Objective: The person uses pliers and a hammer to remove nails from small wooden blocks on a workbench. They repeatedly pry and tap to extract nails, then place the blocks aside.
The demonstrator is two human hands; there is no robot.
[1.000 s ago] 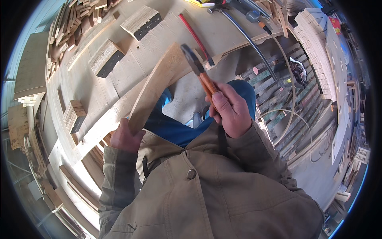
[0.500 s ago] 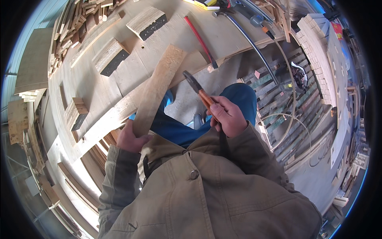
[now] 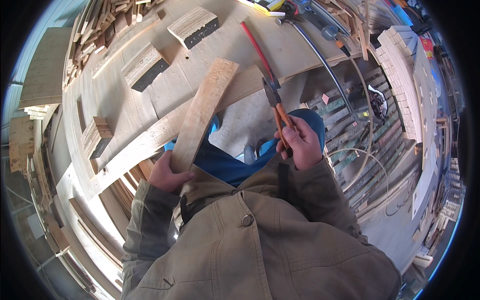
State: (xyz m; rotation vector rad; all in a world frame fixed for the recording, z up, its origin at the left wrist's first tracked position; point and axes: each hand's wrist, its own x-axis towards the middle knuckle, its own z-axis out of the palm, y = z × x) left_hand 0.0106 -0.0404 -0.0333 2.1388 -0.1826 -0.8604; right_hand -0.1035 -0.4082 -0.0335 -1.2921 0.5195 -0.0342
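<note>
Two hands share the work at our cluttered counter [image 3: 150, 95]: our left hand [image 3: 167, 175] clenches the near end of a pale wooden plank [image 3: 202, 117], fingers [image 3: 182, 176] wrapped around its lower edge, while our right hand [image 3: 300, 145] is closed tight around the orange handle of a hammer [image 3: 277, 107]. We see the plank's long axis running from the left hand, low by our jacket, up and away to the right, its far end lying over the counter near a long wooden beam [image 3: 150, 137] that crosses beneath it. We hold the hammer nearly upright, dark head at the top, and it stands to the right of the plank and apart from it, with bare floor [image 3: 245, 120] showing in the gap. Of our two hands, the left is the one on the plank; the right, with the hammer, sits level with the plank's middle and a clear way off to its side. Dark-faced wooden blocks [image 3: 145, 67] rest farther back on the counter, a red-handled tool [image 3: 255, 42] beside them, and stacked offcuts [image 3: 95, 30] line the far left edge
</note>
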